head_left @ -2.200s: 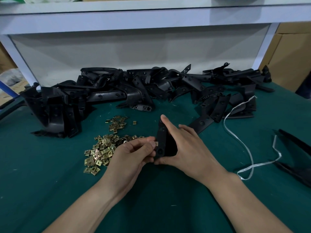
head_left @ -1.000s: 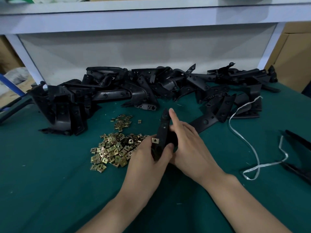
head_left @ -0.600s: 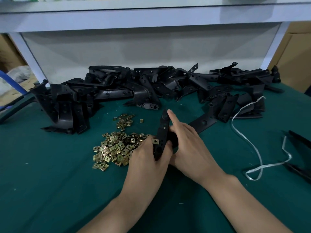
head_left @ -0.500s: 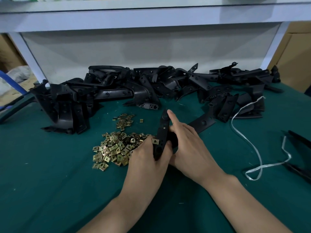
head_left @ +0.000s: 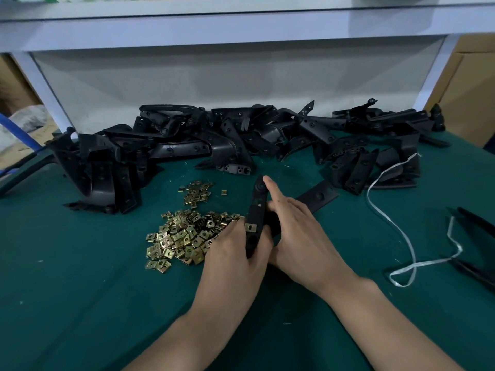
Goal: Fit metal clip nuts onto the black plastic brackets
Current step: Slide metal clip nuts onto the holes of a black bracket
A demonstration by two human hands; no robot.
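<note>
Head view, itemised.

- Green surface [head_left: 80,290]: cloth-covered and carries everything listed below.
- Black plastic bracket [head_left: 257,207]: long and narrow, held on edge between both hands at the centre, its rounded end pointing away.
- Clip nut [head_left: 250,227]: one brass-coloured piece seated on the left edge of the held bracket, just above the left thumb.
- Left hand [head_left: 235,255]: fingers wrapped round the near end of the bracket, gripping it, with the thumb tip beside the fitted clip nut.
- Right hand [head_left: 302,236]: curled against the bracket's right side and gripping it. Its forefinger [head_left: 273,191] lies straight along the far part of the bracket, the tip reaching the rounded end.
- Loose clip nuts [head_left: 182,234]: a pile just left of the left hand, touching it at its near right edge.
- Smaller scatter of clip nuts [head_left: 198,192]: lies beyond the pile.
- Bracket heap [head_left: 227,140]: many black parts piled along the far side, from left to right.
- Flat bracket [head_left: 320,195]: lies just beyond the right hand.
- White strap [head_left: 396,228]: a loose curl lying to the right.
- Black strips [head_left: 479,263]: lie at the right edge.
- White shelf frame [head_left: 241,25]: stands behind the heap.
- Cardboard boxes [head_left: 471,89]: stand at far right.
</note>
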